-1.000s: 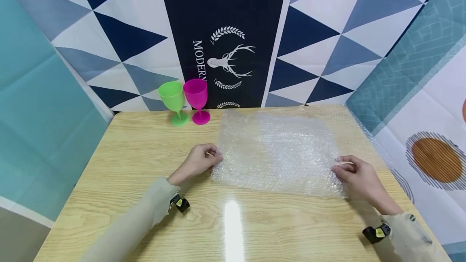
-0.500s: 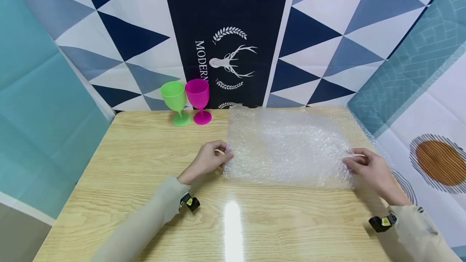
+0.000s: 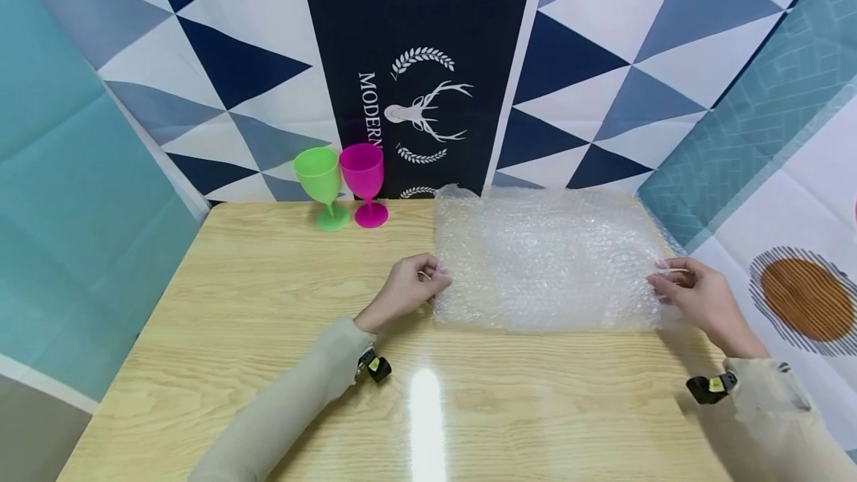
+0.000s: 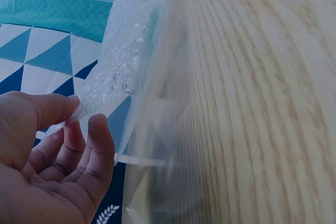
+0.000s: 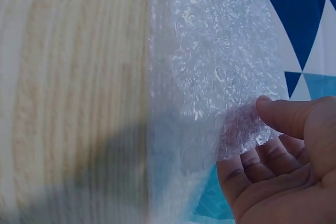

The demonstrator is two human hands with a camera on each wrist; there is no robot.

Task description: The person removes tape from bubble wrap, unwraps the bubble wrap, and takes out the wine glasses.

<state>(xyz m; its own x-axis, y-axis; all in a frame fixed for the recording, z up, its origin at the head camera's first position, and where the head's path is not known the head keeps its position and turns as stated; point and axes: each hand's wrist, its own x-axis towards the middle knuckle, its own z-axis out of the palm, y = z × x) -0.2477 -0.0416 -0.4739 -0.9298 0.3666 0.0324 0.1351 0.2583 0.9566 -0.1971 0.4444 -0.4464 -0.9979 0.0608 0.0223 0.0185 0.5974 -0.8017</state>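
Note:
A clear sheet of bubble wrap (image 3: pixel 556 259) spans both hands over the right half of the table. My left hand (image 3: pixel 413 285) pinches its left edge between thumb and fingers. At the opposite edge my right hand (image 3: pixel 699 300) pinches the wrap the same way. In the left wrist view the thumb (image 4: pixel 55 108) presses the wrap's edge against the curled fingers. The right wrist view shows the bubble wrap (image 5: pixel 226 51) caught between the thumb (image 5: pixel 283 115) and the fingers beneath it, which show partly through the plastic.
A green goblet (image 3: pixel 319 177) and a magenta goblet (image 3: pixel 363 173) stand side by side at the table's back edge, left of the wrap. The wooden table (image 3: pixel 268 281) meets patterned cloth walls at the back and sides. Each wrist bears a small black camera (image 3: pixel 711 388).
Both hands have shifted right and slightly away from me, carrying the bubble wrap along. Its far edge now rises against the back wall cloth. The goblets stay where they stood.

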